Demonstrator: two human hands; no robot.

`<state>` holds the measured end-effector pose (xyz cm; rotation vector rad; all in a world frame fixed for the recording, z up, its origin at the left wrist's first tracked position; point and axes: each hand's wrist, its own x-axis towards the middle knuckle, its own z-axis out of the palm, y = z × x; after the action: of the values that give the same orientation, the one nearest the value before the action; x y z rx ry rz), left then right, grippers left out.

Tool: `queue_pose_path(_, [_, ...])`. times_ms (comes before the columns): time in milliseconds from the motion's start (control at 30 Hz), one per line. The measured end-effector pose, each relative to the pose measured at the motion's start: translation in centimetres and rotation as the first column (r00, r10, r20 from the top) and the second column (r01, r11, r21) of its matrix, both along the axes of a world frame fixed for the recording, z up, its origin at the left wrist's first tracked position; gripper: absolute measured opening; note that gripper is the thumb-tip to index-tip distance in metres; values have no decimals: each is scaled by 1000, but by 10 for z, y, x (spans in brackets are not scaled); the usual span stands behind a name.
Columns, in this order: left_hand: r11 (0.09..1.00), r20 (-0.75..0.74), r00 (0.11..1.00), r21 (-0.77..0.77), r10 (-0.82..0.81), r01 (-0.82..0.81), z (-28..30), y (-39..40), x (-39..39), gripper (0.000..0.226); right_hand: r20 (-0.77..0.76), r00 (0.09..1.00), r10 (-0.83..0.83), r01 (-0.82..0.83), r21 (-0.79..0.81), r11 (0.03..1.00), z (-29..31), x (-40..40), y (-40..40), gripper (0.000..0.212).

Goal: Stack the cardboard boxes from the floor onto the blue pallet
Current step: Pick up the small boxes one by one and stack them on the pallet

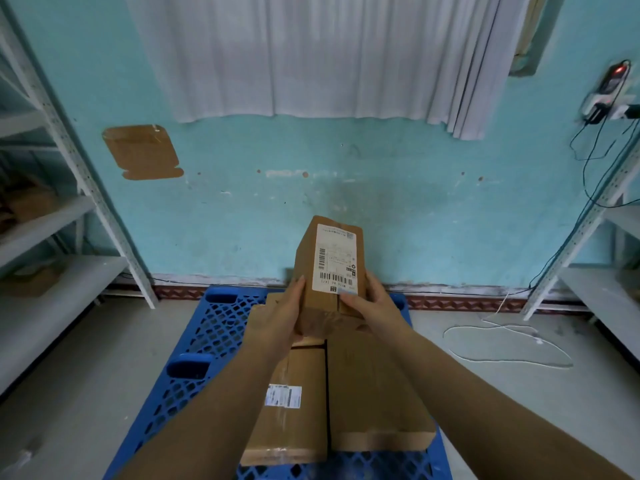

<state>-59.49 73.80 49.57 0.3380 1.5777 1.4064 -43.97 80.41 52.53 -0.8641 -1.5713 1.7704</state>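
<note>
Across the lower centre of the frame lies the blue pallet (214,327), bearing two cardboard boxes side by side: a long plain box (374,393) on the right and a labelled box (294,410) to its left; further boxes behind them are largely hidden by the hands. At the frame's left and right edges stand metal shelves (52,237); the left-hand unit holds blurred brown items that cannot be identified.

At frame centre, a smaller held box (330,268) with a shipping label is raised above the stacked boxes, tilted away from the viewer; the left hand (280,317) clasps its left side, fingers curled round the edge; the right hand (367,299) grips the lower right, thumb pressed on the label.

Probable faults: the grip sits low on a tilted box, so it may tip forward; placed across the seam between the two boxes, it may rock; placed near the far edge, it may slide off the pallet.
</note>
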Motion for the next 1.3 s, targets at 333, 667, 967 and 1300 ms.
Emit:
queue_pose_path(333, [985, -13, 986, 19, -169, 169, -37, 57, -11, 49, 172, 985, -7, 4, 17, 1000, -65, -22, 70, 64])
queue_pose_path(667, [989, -25, 990, -52, -138, 137, -101, 171, 9, 62, 299, 954, 27, 1, -94, 996, -142, -13, 187, 62])
queue_pose_path(967, [985, 66, 988, -97, -138, 144, -240, 285, -39, 48, 360, 932, -29, 84, -137, 987, -264, -64, 292, 66])
queue_pose_path(1300, [975, -5, 979, -89, -205, 204, -436, 343, -103, 52, 470, 882, -20, 46, -44, 998, -452, -133, 351, 80])
